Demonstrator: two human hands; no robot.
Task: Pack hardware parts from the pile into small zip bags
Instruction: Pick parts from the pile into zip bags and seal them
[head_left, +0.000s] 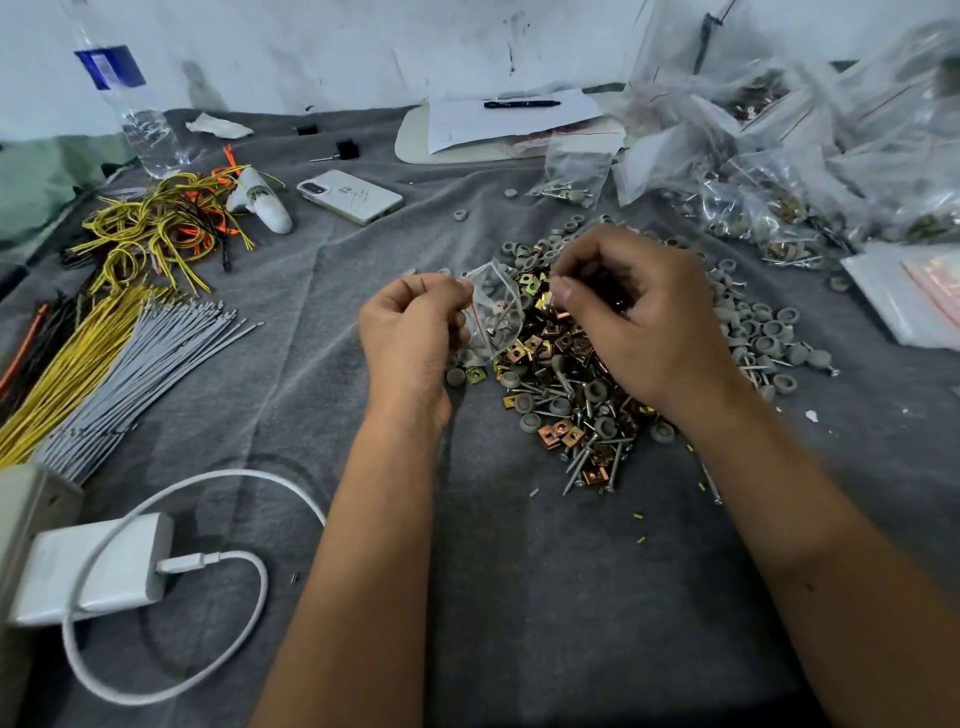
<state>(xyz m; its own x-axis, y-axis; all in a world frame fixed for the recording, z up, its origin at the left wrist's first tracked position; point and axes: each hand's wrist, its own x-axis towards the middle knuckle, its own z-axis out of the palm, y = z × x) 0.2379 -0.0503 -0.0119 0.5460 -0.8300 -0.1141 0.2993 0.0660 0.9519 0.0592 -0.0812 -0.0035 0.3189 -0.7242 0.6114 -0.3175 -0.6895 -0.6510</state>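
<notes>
A pile of hardware (571, 395) lies on the grey cloth at centre: screws, gold and copper square clips, grey round caps. My left hand (410, 332) pinches the edge of a small clear zip bag (493, 312) that holds a few grey caps and screws. My right hand (639, 317) hovers over the pile just right of the bag, its fingers curled around small metal parts. What exactly sits in its palm is hidden.
Filled zip bags (779, 171) heap at the back right, empty flat bags (909, 296) at the right edge. Left side holds yellow and grey ties (130, 353), a phone (349, 196), a water bottle (130, 104), and a white charger with cable (98, 566). Paper and pen (519, 111) lie at the back.
</notes>
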